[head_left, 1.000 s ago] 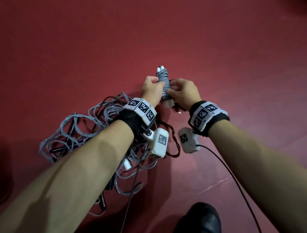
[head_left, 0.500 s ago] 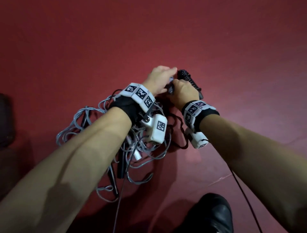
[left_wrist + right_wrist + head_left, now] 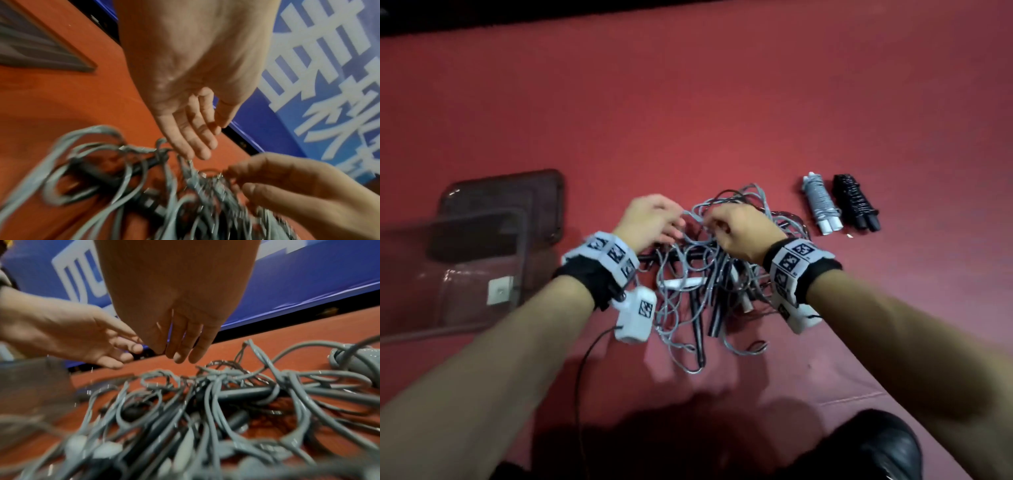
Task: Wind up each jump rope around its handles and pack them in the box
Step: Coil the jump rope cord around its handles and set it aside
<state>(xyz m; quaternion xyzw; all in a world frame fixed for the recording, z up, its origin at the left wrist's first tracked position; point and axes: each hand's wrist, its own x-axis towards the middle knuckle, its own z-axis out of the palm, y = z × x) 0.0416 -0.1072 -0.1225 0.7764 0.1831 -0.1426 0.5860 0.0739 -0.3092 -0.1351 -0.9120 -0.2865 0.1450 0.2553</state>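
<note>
A tangle of loose grey and black jump ropes lies on the red floor between my hands. My left hand hovers at its far left with fingers straight, and the fingertips brush a grey loop. My right hand hangs over the tangle's top; in the right wrist view its fingers point down, clear of the ropes, and hold nothing. A wound grey rope and a wound black rope lie side by side to the right. The dark see-through box sits on the left.
A clear lid-like tray with a white label overlaps the box's near side. A blue banner with white characters stands beyond the floor's far edge. A black shoe shows at the bottom right. Bare red floor stretches behind the ropes.
Both hands held the wound grey rope a second ago. It now lies beside the black bundle at the right, and both empty hands have moved left onto the loose tangle.
</note>
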